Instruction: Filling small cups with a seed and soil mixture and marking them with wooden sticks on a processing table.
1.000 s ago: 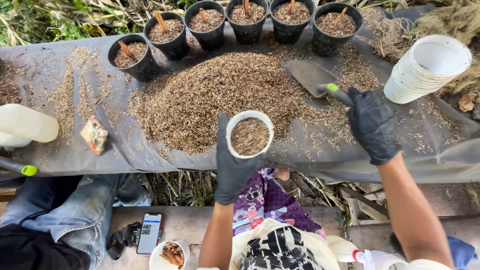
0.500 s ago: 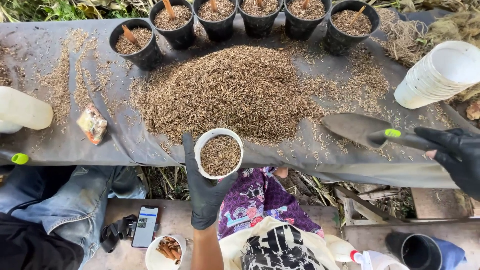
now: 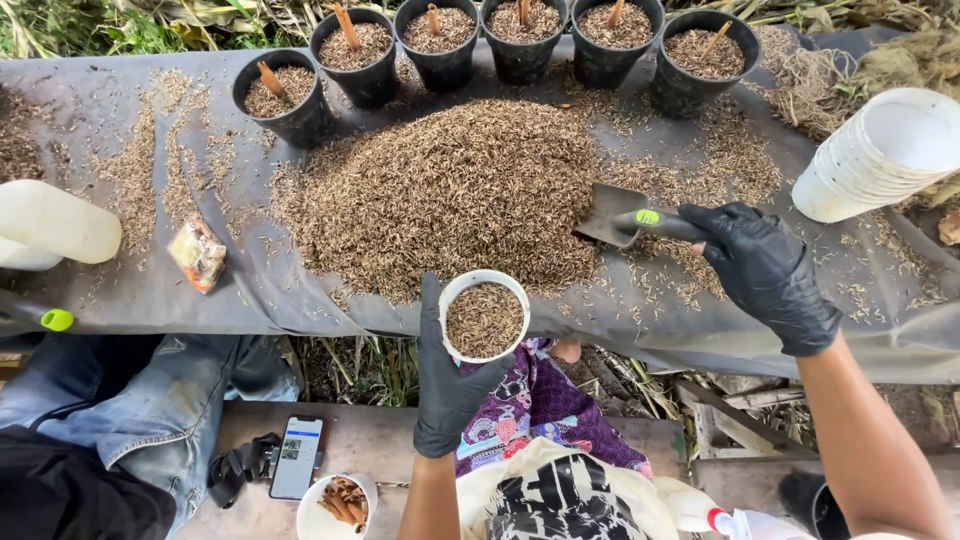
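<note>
- Our left hand (image 3: 447, 385), in a black glove, holds a white cup (image 3: 485, 315) at the near edge of the tabletop (image 3: 120, 290); the fingers wrap fully around its side.
- The cup is nearly full of brown husk mix and sits just near of the big husk pile (image 3: 450, 195).
- Our right hand (image 3: 768, 272), also gloved in black, has its fingers closed tight around the green-marked handle of a trowel (image 3: 625, 218).
- The trowel blade is pushed into the right flank of the pile, tilted down to the left.
- Six black pots (image 3: 440, 45) stand in a row along the far edge, each filled with the mix and bearing a short stick.
- A stack of white cups (image 3: 875, 155) lies on its side at the far right.
- At the left, a white jug (image 3: 55, 220) lies on the grey cover, with a small packet (image 3: 197, 252) to its right.
- Near us, below the tabletop, a phone (image 3: 297, 455) lies beside a bowl of cinnamon-like sticks (image 3: 337, 500), next to another person's jeans (image 3: 140, 400).
</note>
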